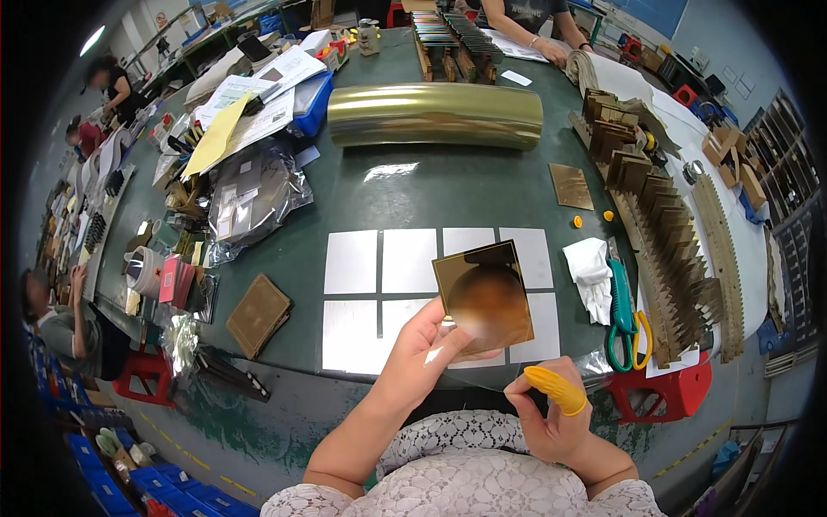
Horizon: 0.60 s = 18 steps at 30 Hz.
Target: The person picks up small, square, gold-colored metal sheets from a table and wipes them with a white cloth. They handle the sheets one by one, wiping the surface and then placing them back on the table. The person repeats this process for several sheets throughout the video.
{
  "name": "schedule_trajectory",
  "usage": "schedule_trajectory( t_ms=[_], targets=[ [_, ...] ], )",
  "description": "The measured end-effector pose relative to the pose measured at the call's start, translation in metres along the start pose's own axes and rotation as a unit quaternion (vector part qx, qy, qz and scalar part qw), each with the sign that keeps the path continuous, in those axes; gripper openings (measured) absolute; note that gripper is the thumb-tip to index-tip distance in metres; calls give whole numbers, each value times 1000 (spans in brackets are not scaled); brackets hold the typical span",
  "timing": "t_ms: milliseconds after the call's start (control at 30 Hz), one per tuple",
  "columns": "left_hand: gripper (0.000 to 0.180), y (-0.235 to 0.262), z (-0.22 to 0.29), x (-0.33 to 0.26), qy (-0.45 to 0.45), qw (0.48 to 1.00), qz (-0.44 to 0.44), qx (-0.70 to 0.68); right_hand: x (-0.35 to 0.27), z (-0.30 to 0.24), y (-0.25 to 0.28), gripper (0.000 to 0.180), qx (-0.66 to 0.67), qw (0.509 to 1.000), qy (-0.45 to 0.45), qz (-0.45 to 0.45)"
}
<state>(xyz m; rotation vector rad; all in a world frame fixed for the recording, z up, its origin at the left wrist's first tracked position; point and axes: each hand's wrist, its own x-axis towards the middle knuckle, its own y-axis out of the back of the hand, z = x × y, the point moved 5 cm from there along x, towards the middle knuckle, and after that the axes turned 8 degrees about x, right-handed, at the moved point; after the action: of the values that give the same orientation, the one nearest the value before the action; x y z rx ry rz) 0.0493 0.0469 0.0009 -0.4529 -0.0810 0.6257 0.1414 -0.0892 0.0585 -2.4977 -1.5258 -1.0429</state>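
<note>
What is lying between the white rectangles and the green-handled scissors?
In the head view, a crumpled white cloth lies between the white rectangles and the scissors.

Green table [478, 194], left side: yellow sheet [214, 140] atop white papers [272, 118]; blue bin [317, 110] just beside. Crumpled clear plastic bag [280, 185] nearer. White tub [140, 266] by reddish pack [176, 283]. Red stools [689, 388] at both near corners, low. Far edge: co-worker's forearm [517, 28].
</note>
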Motion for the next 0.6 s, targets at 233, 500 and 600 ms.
schedule_trajectory(
  t_ms=[233,500,600],
  targets=[
    [33,0,1,0,-8,1000,-2,12,0,2,0,23,5,1000,-6,4],
    [34,1,0,-1,-5,1000,-5,0,0,1,0,22,3,1000,-6,0],
    [35,1,-2,-1,3,1000,-4,-5,0,-2,1,23,1,1000,-4,-2]
  ],
)
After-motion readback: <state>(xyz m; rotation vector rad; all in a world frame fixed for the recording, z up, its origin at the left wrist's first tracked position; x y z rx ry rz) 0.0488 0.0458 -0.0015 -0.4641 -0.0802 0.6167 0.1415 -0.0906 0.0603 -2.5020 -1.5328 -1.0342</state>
